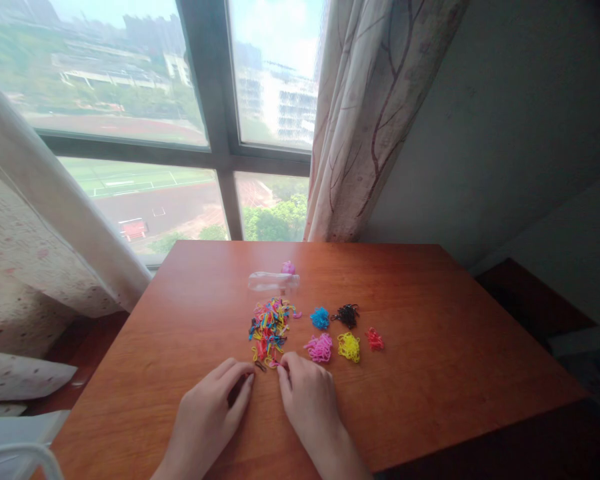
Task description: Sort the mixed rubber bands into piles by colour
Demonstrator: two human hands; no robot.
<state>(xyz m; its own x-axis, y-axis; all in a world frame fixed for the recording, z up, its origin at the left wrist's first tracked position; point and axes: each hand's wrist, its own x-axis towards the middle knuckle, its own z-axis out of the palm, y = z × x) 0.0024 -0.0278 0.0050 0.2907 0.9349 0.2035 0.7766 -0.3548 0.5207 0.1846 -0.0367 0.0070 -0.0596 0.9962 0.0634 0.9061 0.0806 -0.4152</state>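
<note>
A mixed pile of small coloured rubber bands lies on the wooden table. To its right sit sorted little heaps: blue, black, pink, yellow and red. My left hand rests palm down just below the mixed pile, fingers curled towards a dark band. My right hand lies beside it, fingertips pinched at the pile's lower edge on a small band I cannot name.
A clear plastic bottle lies on its side behind the pile, with a pink cap beside it. Curtains hang left and right of the window. A grey wall stands at the right; a cushion lies at the lower left.
</note>
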